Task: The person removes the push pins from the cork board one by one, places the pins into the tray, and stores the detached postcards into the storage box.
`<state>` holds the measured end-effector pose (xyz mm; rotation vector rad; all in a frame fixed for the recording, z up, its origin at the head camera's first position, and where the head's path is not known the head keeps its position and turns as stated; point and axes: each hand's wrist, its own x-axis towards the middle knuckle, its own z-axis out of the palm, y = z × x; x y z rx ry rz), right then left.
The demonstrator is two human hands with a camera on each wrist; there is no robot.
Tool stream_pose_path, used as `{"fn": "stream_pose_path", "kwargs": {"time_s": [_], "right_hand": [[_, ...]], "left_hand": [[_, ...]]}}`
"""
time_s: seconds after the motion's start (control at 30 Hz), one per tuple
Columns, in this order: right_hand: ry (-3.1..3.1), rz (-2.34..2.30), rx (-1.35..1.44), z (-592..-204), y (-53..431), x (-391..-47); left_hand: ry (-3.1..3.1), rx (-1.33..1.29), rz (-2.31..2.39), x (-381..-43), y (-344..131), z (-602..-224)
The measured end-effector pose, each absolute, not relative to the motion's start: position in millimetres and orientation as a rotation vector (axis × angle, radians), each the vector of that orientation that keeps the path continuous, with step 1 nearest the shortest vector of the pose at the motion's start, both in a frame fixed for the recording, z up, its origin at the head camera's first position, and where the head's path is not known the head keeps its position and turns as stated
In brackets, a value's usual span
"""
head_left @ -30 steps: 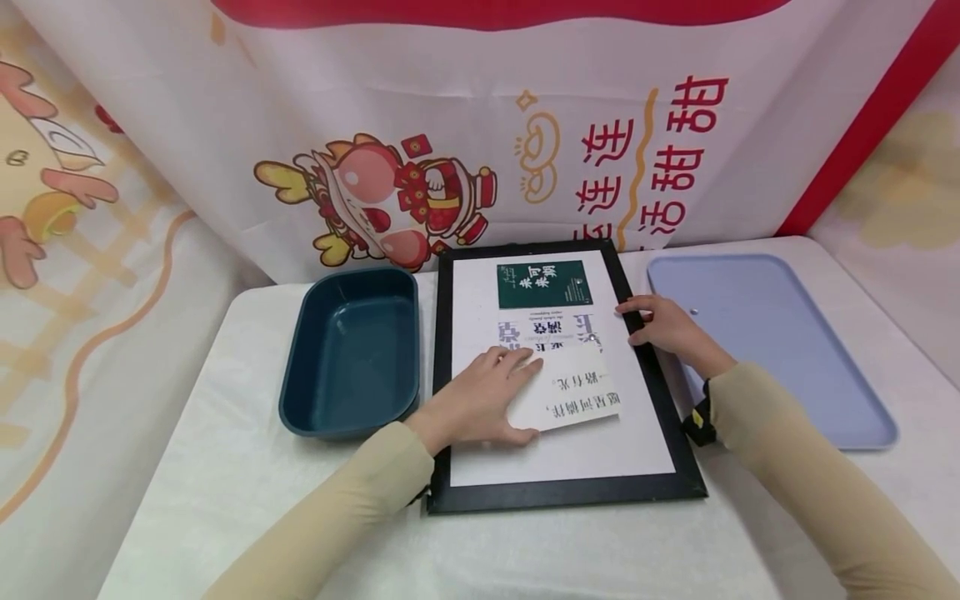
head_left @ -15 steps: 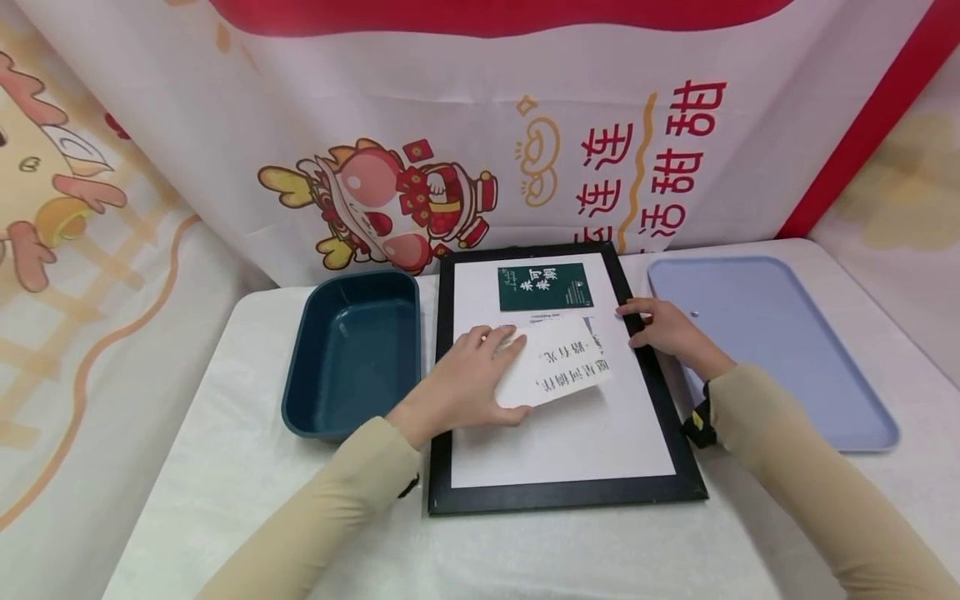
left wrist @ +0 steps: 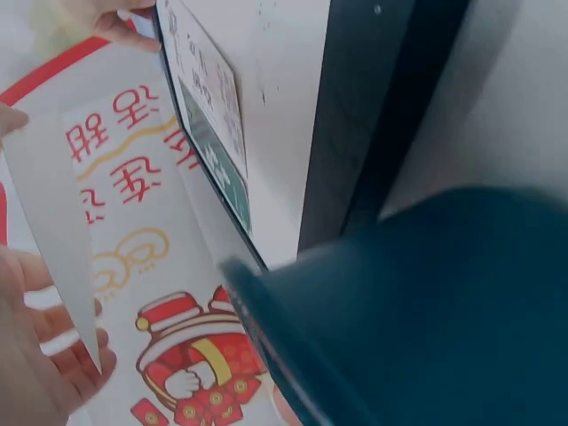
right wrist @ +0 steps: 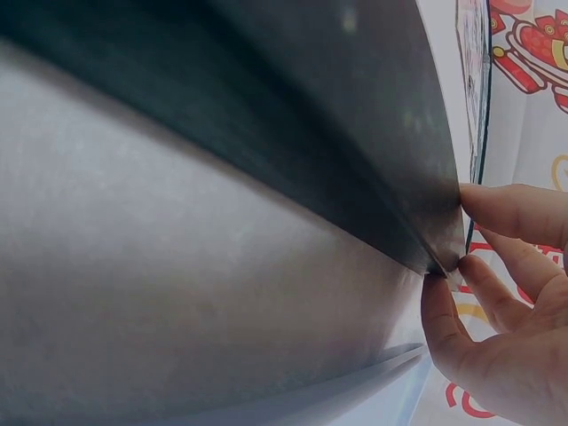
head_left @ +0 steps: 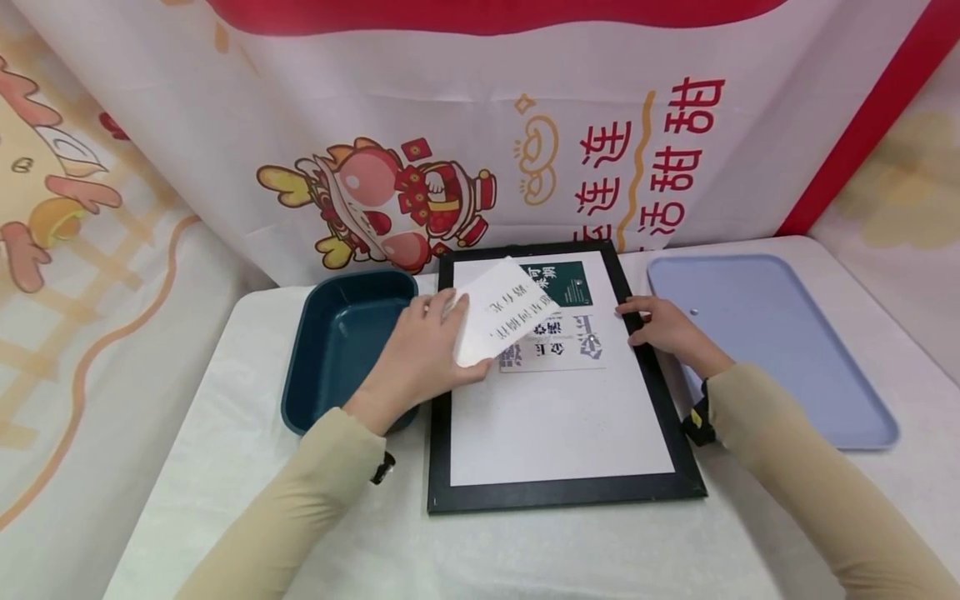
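Holds the white card (head_left: 502, 315) pinched in the fingers of the left hand (head_left: 416, 346), tilted above the picture frame (head_left: 568, 493) at the centre of the head view, with the long axis running from that grip toward the upper right, partly covering the green card (head_left: 572, 287). Grips the picture frame's right edge in the fingers of the right hand (head_left: 671, 331), farther from the white card. Hides part of the dark blue bin (head_left: 337, 333), left of centre, with the left hand.

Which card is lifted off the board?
The black-lettered white card, held in the left hand; the green card and purple-lettered card lie on the framed board.
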<state>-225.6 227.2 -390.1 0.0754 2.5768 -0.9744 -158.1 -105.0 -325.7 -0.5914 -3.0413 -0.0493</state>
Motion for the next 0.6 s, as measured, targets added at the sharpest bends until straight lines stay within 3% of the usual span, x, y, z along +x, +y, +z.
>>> {"fn": "stream_pose_path", "kwargs": {"time_s": [0.6], "right_hand": [[2.57,-1.001,0.073,-390.9,227.3,-227.3]], "left_hand": [[-3.068,-0.018,-0.038,-162.6,-139.9,-333.4]]}}
